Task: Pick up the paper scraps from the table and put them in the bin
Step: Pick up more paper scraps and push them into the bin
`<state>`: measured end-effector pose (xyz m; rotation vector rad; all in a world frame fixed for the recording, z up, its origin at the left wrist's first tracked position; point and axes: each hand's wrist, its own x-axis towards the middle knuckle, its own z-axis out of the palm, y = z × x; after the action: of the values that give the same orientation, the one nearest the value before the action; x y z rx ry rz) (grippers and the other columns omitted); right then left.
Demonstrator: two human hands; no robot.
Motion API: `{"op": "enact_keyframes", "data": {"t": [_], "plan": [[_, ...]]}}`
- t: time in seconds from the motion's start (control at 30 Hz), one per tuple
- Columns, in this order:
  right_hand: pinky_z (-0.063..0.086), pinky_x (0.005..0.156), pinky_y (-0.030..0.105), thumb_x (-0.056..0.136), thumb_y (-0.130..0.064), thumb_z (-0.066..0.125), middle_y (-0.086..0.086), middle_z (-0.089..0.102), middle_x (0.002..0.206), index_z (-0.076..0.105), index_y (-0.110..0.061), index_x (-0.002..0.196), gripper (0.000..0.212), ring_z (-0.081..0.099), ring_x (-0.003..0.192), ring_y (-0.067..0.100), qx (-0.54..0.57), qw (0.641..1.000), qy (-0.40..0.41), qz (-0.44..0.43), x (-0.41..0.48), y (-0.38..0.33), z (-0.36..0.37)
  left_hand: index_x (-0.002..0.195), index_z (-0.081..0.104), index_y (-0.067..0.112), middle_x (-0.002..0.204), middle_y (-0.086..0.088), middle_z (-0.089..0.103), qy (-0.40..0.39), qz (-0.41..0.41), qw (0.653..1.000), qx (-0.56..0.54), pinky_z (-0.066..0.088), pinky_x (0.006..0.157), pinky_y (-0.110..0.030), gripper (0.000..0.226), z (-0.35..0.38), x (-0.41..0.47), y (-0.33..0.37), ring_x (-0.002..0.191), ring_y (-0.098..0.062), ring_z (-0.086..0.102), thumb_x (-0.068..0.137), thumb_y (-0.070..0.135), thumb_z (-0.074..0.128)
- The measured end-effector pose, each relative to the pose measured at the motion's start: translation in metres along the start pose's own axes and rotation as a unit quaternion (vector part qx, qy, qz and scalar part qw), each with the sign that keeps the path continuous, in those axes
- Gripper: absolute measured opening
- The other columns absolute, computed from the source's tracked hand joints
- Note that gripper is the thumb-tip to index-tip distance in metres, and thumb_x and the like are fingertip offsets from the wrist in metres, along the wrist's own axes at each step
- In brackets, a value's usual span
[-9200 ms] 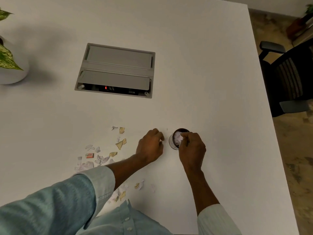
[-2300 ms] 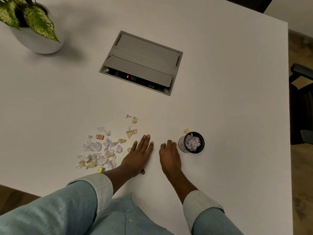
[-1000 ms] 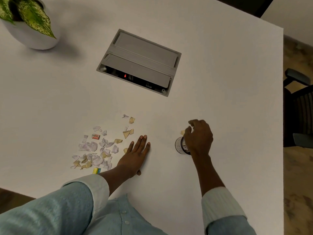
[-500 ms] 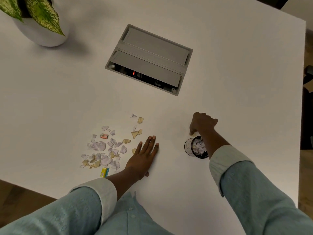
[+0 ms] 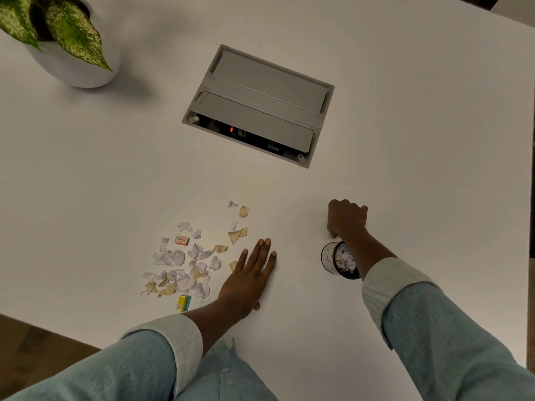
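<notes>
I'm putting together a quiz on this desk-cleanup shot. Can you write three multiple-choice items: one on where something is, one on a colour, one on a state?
1. Where is the bin?
A. On the table, to the right of the left hand
B. On the floor
C. On a chair seat

2. What colour is the plant pot?
A. Red
B. White
C. Black

3. How does the left hand lie?
A. Flat on the table, fingers straight, beside the scraps
B. Curled round the bin
C. Raised, pinching a scrap

Answers:
1 A, since the bin stands on the white tabletop, apart from the left hand and to its right.
2 B, since the pot's rounded wall is plain white under the speckled leaves.
3 A, since the palm is down and all the fingers are stretched out.
</notes>
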<state>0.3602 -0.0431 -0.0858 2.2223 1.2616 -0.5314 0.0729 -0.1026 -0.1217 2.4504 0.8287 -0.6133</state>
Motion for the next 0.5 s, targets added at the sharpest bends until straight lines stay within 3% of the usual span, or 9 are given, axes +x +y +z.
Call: {"op": "enact_keyframes", "data": {"t": [0.13,0.27,0.33,0.5], "plan": [[0.041,0.092,0.04,0.083,-0.017,0.071,0.003,0.069,0.091,0.062,-0.017,0.089,0.012,0.069,0.088,0.026,0.069,0.992,0.102,0.023,-0.008,0.011,-0.013,0.16,-0.022,0.009,0.161,-0.019,-0.042,-0.002,-0.003,1.0,0.006,-0.007,0.129,-0.054,0.134,0.0,0.001,0.0,0.15,-0.037,-0.037,0.081,0.023,0.086],[0.046,0.08,0.035,0.082,-0.021,0.08,-0.005,0.075,0.084,0.068,-0.023,0.079,0.013,0.068,0.084,0.024,0.234,0.948,0.21,0.048,-0.05,0.029,-0.027,0.16,-0.023,0.008,0.161,-0.02,-0.041,0.002,-0.003,1.0,0.014,-0.005,0.129,-0.054,0.132,0.0,0.001,0.0,0.15,-0.038,-0.036,0.083,0.024,0.084],[0.053,0.075,0.035,0.081,-0.024,0.081,-0.01,0.075,0.081,0.067,-0.026,0.08,0.014,0.068,0.082,0.022,0.303,0.922,0.231,0.07,-0.076,0.038,-0.028,0.16,-0.022,0.007,0.161,-0.021,-0.041,0.003,0.001,1.0,0.015,-0.004,0.129,-0.055,0.131,0.0,0.0,0.0,0.15,-0.038,-0.036,0.084,0.023,0.083],[0.045,0.065,0.028,0.081,-0.031,0.079,-0.017,0.065,0.07,0.068,-0.028,0.081,0.011,0.064,0.078,0.018,0.354,0.901,0.226,0.109,-0.125,0.048,-0.006,0.161,-0.019,0.007,0.163,-0.021,-0.037,0.012,-0.001,1.0,0.018,-0.002,0.13,-0.055,0.134,0.004,0.0,-0.002,0.152,-0.038,-0.032,0.08,0.026,0.086]]}}
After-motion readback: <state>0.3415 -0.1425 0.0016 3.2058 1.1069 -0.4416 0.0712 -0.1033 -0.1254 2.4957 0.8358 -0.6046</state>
